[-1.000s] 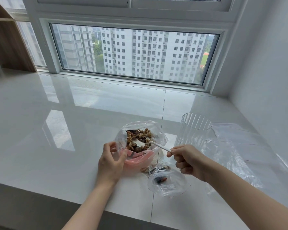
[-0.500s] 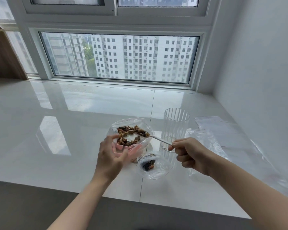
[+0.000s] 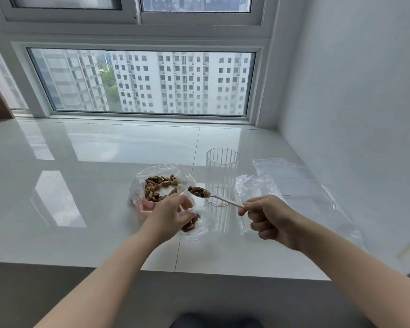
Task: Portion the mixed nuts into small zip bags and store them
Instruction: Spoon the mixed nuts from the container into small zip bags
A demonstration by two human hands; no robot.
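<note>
- The right hand [image 3: 270,217] pinches the thin handle of a white spoon [image 3: 213,197] between thumb and forefinger, its other fingers curled under. The bowl of the spoon is heaped with nuts and hangs in the air between the big bag and the small one. A slight tilt or tremor could roll nuts off onto the counter [image 3: 85,209].
- The big bag of nuts [image 3: 160,185] sits open on the counter behind the left hand, its rim slumped. With nothing bracing it, it may sag further or tip if nudged.
- The left hand [image 3: 169,215] reaches over the mouth of the small bag [image 3: 195,224], which lies on the counter just in front of the glass and already holds a few nuts. I cannot tell whether the fingers are pinching the rim or only touching it. If the mouth is not held wide, the spoonful will likely land on the plastic and scatter.
- The tall ribbed glass [image 3: 221,183] stands empty, right beside the spoon's path and touching the small bag. A careless swing of the handle could knock it over on the slick surface.
- Spare flat bags [image 3: 291,178] lie to the right; a forearm brushing them could slide them away.
</note>
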